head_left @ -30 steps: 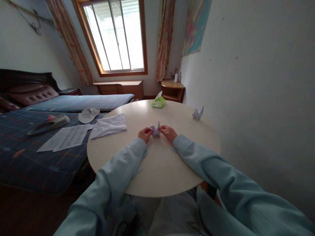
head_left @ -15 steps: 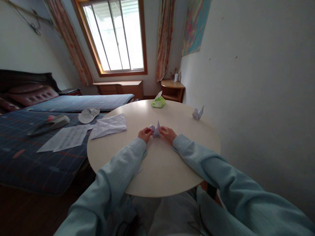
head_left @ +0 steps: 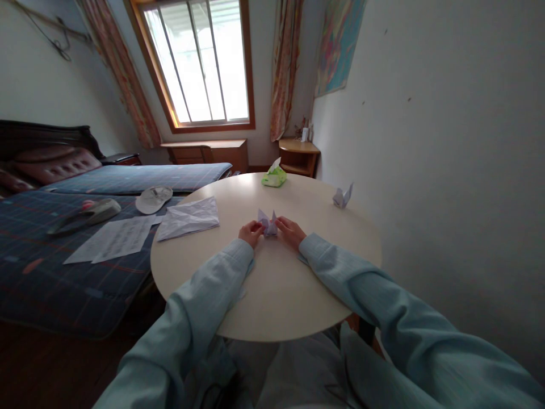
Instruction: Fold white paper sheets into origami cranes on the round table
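Observation:
Between my hands, over the middle of the round table, is a small folded piece of white paper with two pointed tips standing up. My left hand pinches its left side. On the other side, my right hand grips the right edge between thumb and fingers. My fingers hide parts of the folds. A second folded paper figure with an upright point stands apart, toward the table's right edge.
A green tissue pack sits at the table's far edge. To the left lie a stack of white paper and printed sheets. A cap rests on the plaid bed. The wall borders the right.
On the left side of the folded paper, a point that was low beside my left fingers now stands upright. My hands have barely shifted.

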A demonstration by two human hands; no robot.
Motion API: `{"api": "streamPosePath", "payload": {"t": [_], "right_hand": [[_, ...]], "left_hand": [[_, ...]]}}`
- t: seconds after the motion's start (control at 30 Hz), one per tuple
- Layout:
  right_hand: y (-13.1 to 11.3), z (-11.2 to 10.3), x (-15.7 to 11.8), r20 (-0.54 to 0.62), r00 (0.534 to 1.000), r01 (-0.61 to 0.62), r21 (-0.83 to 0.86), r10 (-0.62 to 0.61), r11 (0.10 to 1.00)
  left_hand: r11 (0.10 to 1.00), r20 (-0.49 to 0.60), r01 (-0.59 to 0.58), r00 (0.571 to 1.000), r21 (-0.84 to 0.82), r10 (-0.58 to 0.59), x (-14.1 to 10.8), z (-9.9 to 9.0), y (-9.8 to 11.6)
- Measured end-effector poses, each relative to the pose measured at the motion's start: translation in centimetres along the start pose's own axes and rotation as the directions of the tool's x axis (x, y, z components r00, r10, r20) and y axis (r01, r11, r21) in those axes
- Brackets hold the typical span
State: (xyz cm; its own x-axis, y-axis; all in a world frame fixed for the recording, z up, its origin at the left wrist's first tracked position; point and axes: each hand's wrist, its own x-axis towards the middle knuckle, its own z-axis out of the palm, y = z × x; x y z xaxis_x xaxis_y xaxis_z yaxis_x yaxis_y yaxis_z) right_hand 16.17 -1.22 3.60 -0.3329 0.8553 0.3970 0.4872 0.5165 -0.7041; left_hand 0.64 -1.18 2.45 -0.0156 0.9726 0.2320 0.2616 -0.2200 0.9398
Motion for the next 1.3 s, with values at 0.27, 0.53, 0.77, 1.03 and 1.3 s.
{"api": "streamPosePath", "payload": {"t": [0.27, 0.53, 0.77, 1.03, 1.3], "right_hand": [[0.2, 0.0, 0.1, -0.015, 1.0, 0.008, -0.026, -0.009, 1.0], [0.0, -0.2, 0.1, -0.015, 1.0, -0.005, 0.055, 0.005, 0.998], [-0.1, 0.0, 0.0, -0.001, 1.0, -0.006, 0.145, 0.007, 0.989], [0.0, 0.2, -0.1, -0.037, 0.994, 0.101, 0.079, -0.098, 0.992], [0.2, 0.3, -0.1, -0.048, 0.991, 0.127, 0.054, -0.124, 0.99]], "left_hand": [[1.0, -0.015, -0.008, 1.0, 0.019, 0.008, 0.0, 0.0, 0.0], [0.996, -0.026, -0.027, 0.999, 0.081, 0.03, 0.1, 0.0, -0.4], [0.995, -0.069, -0.048, 0.996, 0.089, 0.054, 0.4, -0.1, -0.9], [0.992, -0.082, -0.037, 0.995, 0.121, 0.047, 0.4, -0.1, -0.7], [0.989, -0.075, -0.056, 0.995, 0.134, 0.067, 0.6, -0.1, -1.2]]}}
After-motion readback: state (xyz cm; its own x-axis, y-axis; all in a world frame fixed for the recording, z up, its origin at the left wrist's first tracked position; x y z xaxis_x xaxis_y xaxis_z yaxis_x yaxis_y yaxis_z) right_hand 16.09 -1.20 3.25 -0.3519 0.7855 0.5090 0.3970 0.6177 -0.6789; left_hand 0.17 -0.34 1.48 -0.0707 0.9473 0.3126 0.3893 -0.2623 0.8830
